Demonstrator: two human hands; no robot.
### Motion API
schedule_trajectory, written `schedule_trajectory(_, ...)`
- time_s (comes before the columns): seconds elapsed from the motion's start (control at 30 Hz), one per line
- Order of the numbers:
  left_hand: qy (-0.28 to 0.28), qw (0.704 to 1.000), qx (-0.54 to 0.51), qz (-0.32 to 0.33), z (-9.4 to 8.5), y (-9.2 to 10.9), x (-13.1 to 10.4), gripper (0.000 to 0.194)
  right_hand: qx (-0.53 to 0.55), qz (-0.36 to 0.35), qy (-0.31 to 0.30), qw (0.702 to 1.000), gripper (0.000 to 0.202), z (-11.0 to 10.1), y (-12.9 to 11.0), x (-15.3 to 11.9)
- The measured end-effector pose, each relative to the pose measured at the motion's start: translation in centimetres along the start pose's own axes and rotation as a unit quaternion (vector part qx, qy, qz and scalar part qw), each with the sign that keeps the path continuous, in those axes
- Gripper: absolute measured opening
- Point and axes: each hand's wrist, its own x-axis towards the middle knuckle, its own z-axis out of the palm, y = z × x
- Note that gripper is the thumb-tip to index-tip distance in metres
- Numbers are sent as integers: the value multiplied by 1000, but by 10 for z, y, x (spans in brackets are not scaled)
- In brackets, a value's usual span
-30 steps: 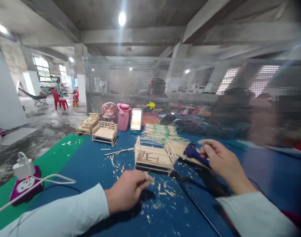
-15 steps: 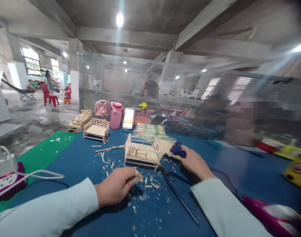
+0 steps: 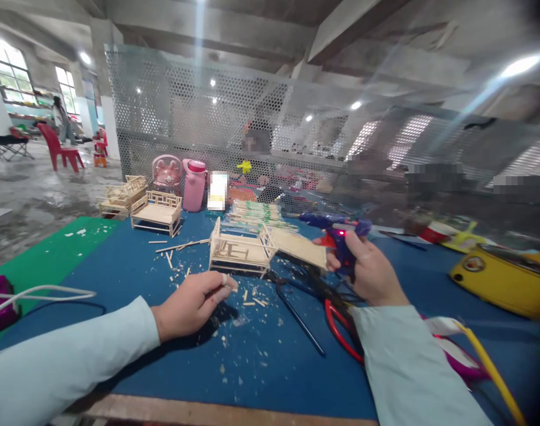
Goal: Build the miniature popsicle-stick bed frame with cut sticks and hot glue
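Note:
My right hand (image 3: 378, 269) is closed around the grip of a blue hot glue gun (image 3: 347, 248), held above the table with its nozzle pointing left and a red light glowing on its body. My left hand (image 3: 196, 305) hovers low over the wood scraps, its fingers bent together with pale wraps on them; whatever may be between the fingertips is too small to make out. Just beyond it stands a miniature bamboo-stick bed frame (image 3: 241, 251), with a small chair-like stick piece on it. A flat wooden panel (image 3: 298, 247) lies to its right.
Dark-handled pliers (image 3: 300, 322) and a red-handled tool (image 3: 338, 337) lie near my right forearm. Small stick furniture (image 3: 157, 210), a pink bottle (image 3: 194, 186) and bundled sticks (image 3: 256, 213) stand behind. A yellow case (image 3: 500, 281) is at right; a perforated screen (image 3: 199, 118) borders the far side.
My right hand has raised the glue gun from near the panel and moved it right, nozzle now leftward. My left hand keeps its bent pose. The camera view has tilted down and shifted right.

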Motion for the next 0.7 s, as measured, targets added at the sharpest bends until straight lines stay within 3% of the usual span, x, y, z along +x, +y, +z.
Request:
schedule_trajectory(0.1,-4,1000,8,0,0,-1,-1,21,-66,22,-139,988,38,6,-5,-12)
schedule_trajectory(0.2,-9,1000,13,-1,0,-3,-2,22,-127,13,-199,972,45,16,-1,-15)
schedule_trajectory(0.47,-19,1000,23,5,-1,-2,-1,22,-203,-38,-205,957,47,24,1,-14)
schedule_trajectory(0.7,-24,999,29,10,0,-4,-2,23,-223,-38,-202,953,42,27,5,-13)
